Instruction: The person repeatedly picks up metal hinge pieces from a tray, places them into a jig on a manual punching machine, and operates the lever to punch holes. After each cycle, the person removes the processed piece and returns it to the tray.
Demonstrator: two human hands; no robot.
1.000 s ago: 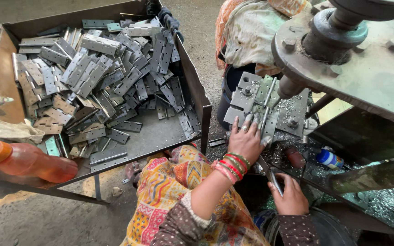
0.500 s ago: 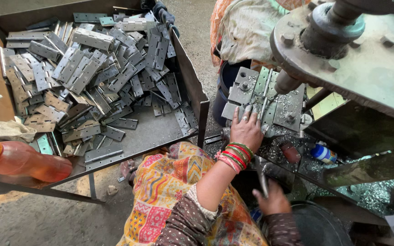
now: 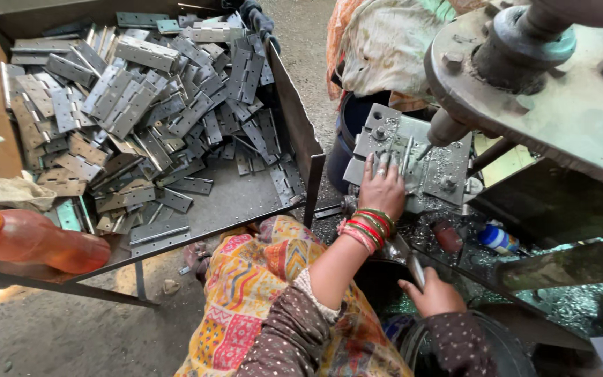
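Your left hand (image 3: 382,187) lies flat, fingers spread and pressing rather than clenched, on a narrow grey metal hinge strip (image 3: 407,155) that rests on the grey steel fixture plate (image 3: 448,167) under the drill. The strip's long axis runs from near to far, tilted a little to the right, and most of it sticks out beyond your fingertips on the far side. The tapered drill spindle (image 3: 444,129) hangs just right of and beyond that hand, its tip close above the plate, so the strip lies between your fingers and the tip.

Your right hand (image 3: 434,293) is low and near, well apart from the plate, curled around the end of a thin grey metal lever (image 3: 410,262) that slants up toward the machine. The left hand is clearly the nearer one to the strip.

Far to the left, the open rusty sheet-metal tray (image 3: 291,91) holds a loose heap of grey hinges (image 3: 141,112), and an orange plastic bottle (image 3: 33,241) lies at its near left corner.
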